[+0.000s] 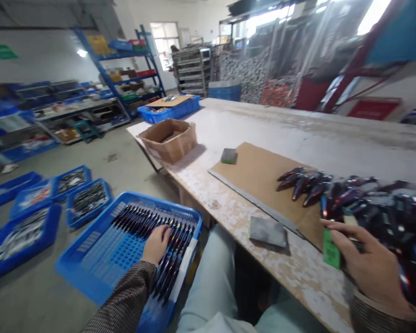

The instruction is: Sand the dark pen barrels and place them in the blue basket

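Observation:
My left hand (156, 245) reaches into a blue plastic basket (86, 263) beside my leg. Its fingers are curled at a row of long, thin, dark glossy pieces (138, 217), apparently round one of them; the fingertips are partly hidden. Over the table's right side, my right hand (369, 263) pinches a green block (331, 249) between thumb and fingers. Right by that hand lies a heap of dark glossy curved pieces (357, 194) with purple-blue shine, partly on a brown cardboard sheet (259, 171). What these pieces are, I cannot tell.
Two grey pads, one near the table edge (268, 231) and one on the cardboard (229, 156), lie flat. An open cardboard box (173, 143) and a blue crate (173, 110) stand at the table's left end. Several blue trays (90, 201) of parts are on the floor at left.

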Demonstrator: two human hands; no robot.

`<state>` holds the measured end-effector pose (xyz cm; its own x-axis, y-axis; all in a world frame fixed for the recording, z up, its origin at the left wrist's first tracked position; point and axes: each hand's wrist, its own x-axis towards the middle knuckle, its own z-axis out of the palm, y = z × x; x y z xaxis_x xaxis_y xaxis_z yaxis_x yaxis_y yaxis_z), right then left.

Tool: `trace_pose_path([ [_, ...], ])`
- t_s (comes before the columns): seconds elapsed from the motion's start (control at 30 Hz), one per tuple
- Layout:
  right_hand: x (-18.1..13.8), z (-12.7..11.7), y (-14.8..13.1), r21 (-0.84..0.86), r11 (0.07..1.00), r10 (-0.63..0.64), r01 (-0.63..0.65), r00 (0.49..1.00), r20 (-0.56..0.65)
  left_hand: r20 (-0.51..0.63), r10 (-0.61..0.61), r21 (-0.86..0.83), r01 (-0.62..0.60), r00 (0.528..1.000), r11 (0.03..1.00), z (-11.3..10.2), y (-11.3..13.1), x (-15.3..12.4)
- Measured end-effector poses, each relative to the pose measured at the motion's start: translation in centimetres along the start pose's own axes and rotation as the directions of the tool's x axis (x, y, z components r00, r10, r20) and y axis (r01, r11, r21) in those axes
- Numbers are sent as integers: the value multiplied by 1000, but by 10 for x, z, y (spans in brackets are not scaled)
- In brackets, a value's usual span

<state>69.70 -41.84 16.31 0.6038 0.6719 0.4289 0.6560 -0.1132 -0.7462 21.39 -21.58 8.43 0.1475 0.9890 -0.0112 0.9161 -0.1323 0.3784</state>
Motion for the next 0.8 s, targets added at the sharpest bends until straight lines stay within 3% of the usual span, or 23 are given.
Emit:
trace_pose_path([
  [0.1, -2, 6, 4, 133, 991, -11, 8, 1000, 20, -50, 264, -87, -268, 963, 960, -3, 101, 43],
  [0.23, -5, 15, 10, 172, 983, -71, 69, 997, 6, 18, 565, -166, -555, 825, 815, 21, 258, 83],
  [0.33, -7, 18, 11, 179, 977, -117, 118, 993, -15, 106, 659, -183, -637, 745, 749, 52, 360, 106],
  [0.43, -7, 23, 10, 132, 973, -187, 187, 982, -11, 180, 643, -155, -624, 744, 766, 80, 434, 123],
  [0.5, -8, 25, 10, 95, 967, -235, 234, 972, -9, 218, 604, -119, -594, 766, 796, 93, 465, 130],
  [0.6, -10, 27, 9, 58, 958, -282, 282, 959, -2, 264, 532, -60, -536, 805, 842, 105, 488, 140],
  [0.8, -14, 25, 12, 24, 928, -371, 371, 929, -15, 403, 455, -18, -490, 794, 872, 108, 485, 161],
])
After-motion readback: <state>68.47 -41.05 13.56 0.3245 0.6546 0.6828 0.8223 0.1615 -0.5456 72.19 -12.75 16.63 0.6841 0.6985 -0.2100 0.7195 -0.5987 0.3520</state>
